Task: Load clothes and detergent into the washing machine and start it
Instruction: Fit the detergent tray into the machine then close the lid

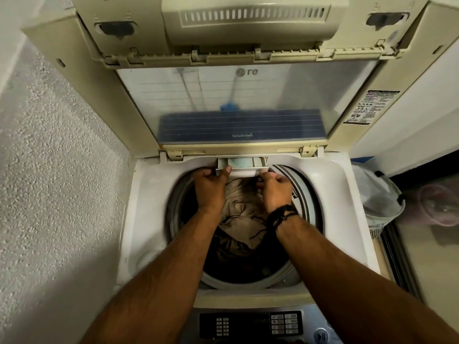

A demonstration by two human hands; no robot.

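The top-loading washing machine (pixel 149 194) stands with its lid (pixel 223 103) raised. Beige and dark clothes (pixel 241 214) lie in the drum. At the back rim a small white detergent drawer (pixel 242 165) sticks out over the drum. My left hand (pixel 211 184) grips the drawer's left front corner, thumb on its edge. My right hand (pixel 274 188), with a black band at the wrist, holds the drawer's right front corner with curled fingers. The control panel (pixel 250 324) with buttons lies at the near edge, between my forearms.
A rough grey wall (pixel 49 170) runs close along the machine's left side. To the right stands a white laundry bag (pixel 375 192), and a pink plastic tub (pixel 439 204) beyond it on the floor. A white surface rises at the far right.
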